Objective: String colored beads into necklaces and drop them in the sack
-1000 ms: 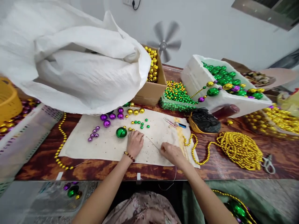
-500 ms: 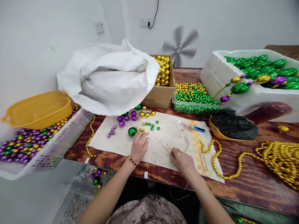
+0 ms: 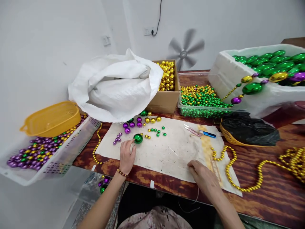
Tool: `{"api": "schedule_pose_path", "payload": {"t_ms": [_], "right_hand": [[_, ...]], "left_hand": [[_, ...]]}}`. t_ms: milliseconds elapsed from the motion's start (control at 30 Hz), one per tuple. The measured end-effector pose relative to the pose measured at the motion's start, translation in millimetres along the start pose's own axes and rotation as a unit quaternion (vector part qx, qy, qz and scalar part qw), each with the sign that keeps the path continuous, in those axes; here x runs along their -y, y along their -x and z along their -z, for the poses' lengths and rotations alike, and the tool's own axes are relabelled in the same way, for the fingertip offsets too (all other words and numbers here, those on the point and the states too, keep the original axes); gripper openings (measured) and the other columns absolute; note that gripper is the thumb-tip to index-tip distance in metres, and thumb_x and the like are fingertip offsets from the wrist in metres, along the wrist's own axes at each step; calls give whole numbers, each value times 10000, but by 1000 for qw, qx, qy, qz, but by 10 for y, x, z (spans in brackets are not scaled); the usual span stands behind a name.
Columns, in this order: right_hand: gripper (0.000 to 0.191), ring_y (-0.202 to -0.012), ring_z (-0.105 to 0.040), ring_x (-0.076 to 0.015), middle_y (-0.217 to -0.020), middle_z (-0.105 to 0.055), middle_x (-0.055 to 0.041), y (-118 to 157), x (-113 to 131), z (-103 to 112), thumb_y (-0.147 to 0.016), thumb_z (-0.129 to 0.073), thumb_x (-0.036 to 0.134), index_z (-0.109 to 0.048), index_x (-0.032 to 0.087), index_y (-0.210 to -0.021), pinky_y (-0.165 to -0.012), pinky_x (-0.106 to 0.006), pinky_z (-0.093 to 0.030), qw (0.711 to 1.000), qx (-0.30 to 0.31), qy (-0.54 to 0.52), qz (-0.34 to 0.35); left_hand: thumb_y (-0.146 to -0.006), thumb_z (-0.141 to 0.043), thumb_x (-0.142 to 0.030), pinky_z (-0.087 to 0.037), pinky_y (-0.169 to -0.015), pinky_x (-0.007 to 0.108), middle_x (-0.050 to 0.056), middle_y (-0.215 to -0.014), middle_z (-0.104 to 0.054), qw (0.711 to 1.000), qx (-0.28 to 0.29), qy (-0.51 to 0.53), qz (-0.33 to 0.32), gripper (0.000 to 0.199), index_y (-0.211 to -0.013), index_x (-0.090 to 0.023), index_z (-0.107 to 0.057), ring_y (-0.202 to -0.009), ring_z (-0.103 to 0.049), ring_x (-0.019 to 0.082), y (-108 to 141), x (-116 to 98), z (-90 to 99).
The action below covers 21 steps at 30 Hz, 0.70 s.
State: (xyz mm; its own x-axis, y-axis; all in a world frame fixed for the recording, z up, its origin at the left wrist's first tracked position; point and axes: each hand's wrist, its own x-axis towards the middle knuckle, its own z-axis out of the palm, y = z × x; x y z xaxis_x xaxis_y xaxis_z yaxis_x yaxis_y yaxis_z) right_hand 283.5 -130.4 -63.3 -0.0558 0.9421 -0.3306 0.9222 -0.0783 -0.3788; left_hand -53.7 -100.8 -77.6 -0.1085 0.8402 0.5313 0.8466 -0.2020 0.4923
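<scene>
On the pale cloth [image 3: 152, 159], my left hand [image 3: 127, 156] has its thumb and index finger apart, the tips at the left edge of a large shiny green bead [image 3: 138, 138]. The bead rests on the cloth. My right hand [image 3: 203, 175] is closed in a pinch near the cloth's front edge. A thin needle [image 3: 172, 151] points from its fingertips up and left, faint in the middle. A pale thread [image 3: 197, 194] hangs below that hand. Purple beads [image 3: 132, 124], gold beads [image 3: 152, 120] and small green beads [image 3: 158, 131] lie in groups behind.
Snips [image 3: 192, 130] and a blue-handled tool [image 3: 209, 134] lie on the cloth. A gold bead string [image 3: 256, 184] curves along the right. Around stand a white bead basket [image 3: 78, 149], a white sack [image 3: 114, 92], a cardboard box [image 3: 164, 101], a clear bead tub [image 3: 205, 111] and a foam box [image 3: 219, 66].
My left hand has moved left to the large green bead, its fingers opening. My right hand has shifted a little right and down with the needle. The view has turned slightly.
</scene>
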Motion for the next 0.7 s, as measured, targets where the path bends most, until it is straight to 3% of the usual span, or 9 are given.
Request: {"api": "schedule_pose_path", "payload": {"t_ms": [67, 133, 233, 333, 400, 533, 633, 700], "right_hand": [[197, -797, -686, -247, -890, -697, -53, 54, -77, -113, -945, -369, 333, -541, 261, -881, -677, -331, -447, 992, -16, -122, 6], [243, -586, -631, -210, -742, -651, -26, 116, -67, -252, -938, -361, 452, -510, 269, -878, -604, -326, -461, 961, -14, -275, 4], [357, -431, -536, -164, -650, -584, 13, 213, 73, -450, -886, -438, 616, -495, 265, -922, -476, -294, -426, 883, -19, -468, -11], [481, -400, -507, -126, -664, -585, 21, 312, 212, -579, -808, -576, 684, -519, 237, -978, -401, -237, -335, 809, -16, -587, -11], [518, -400, -511, -104, -689, -606, 12, 370, 239, -629, -785, -640, 678, -546, 214, -994, -390, -206, -288, 777, -2, -630, -6], [506, -424, -543, -88, -726, -664, -19, 424, 166, -697, -771, -713, 640, -590, 183, -953, -412, -185, -296, 750, 3, -662, -13], [512, -434, -560, -96, -732, -693, -39, 419, 131, -721, -738, -748, 639, -597, 176, -893, -431, -192, -336, 734, -8, -679, -31], [509, -442, -568, -102, -733, -702, -46, 414, 152, -714, -736, -750, 640, -601, 173, -874, -439, -195, -353, 730, -18, -682, -37]], "left_hand": [[-965, -494, -196, -478, -927, 407, 95, -1071, -644, 999, 3, 8, -41, 234, -1167, -189, -610, -1032, -562, 241, -36, -141, -34], [-973, -479, -174, -478, -919, 379, 85, -1045, -643, 995, 32, 32, -89, 219, -1136, -189, -624, -1016, -566, 225, -121, -316, -136], [-961, -489, -147, -475, -919, 357, 81, -1040, -645, 983, 120, 34, -135, 212, -1111, -179, -636, -1005, -575, 216, -305, -578, -403], [-935, -523, -148, -465, -898, 382, 101, -1099, -649, 974, 181, -70, -116, 217, -1118, -165, -638, -1034, -565, 255, -482, -746, -685], [-931, -538, -185, -453, -870, 411, 112, -1117, -652, 963, 198, -156, -96, 214, -1120, -170, -637, -1043, -557, 288, -561, -784, -817], [-920, -570, -238, -429, -845, 440, 124, -1095, -664, 947, 216, -223, -84, 189, -1085, -181, -641, -1031, -555, 311, -621, -747, -940], [-919, -549, -202, -415, -874, 451, 127, -1070, -678, 960, 213, -166, -70, 159, -1035, -187, -657, -1053, -555, 314, -628, -715, -956], [-899, -561, -180, -419, -892, 437, 117, -1052, -684, 979, 196, -56, -18, 140, -993, -188, -665, -1046, -571, 294, -623, -721, -922]]}}
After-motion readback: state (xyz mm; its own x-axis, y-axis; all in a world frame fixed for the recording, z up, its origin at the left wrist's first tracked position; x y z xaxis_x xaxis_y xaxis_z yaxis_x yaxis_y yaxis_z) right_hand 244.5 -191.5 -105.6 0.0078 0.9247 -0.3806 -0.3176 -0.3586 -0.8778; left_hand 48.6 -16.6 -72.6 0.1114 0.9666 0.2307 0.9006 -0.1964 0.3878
